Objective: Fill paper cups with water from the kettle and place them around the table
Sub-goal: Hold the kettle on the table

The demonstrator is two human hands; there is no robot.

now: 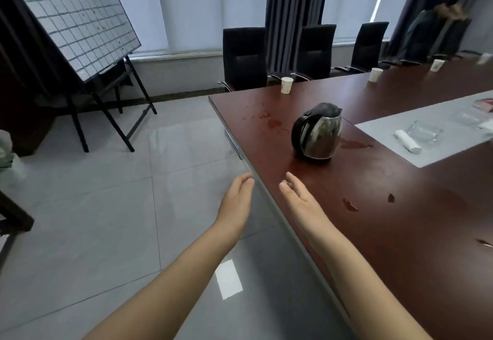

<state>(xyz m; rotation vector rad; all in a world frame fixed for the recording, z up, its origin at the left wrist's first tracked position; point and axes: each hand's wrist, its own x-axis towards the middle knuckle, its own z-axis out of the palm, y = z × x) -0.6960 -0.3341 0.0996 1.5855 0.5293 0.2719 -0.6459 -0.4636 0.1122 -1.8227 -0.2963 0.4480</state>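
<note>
While both reach forward with fingers straight and palms facing each other, holding nothing, the left hand [238, 195] hangs over the tiled floor [106, 206] just off the near edge of the tabletop [400, 233], and the right hand [298, 195] hovers just inside that edge. Bare dark-red surface lies between the right hand and the kettle [318, 133]. The kettle stands upright near the corner, with a steel body, black lid and black handle on its left side. Three white paper cups [286, 85] [376, 74] [436, 65] stand spaced along the far edge, before black chairs [244, 57].
</note>
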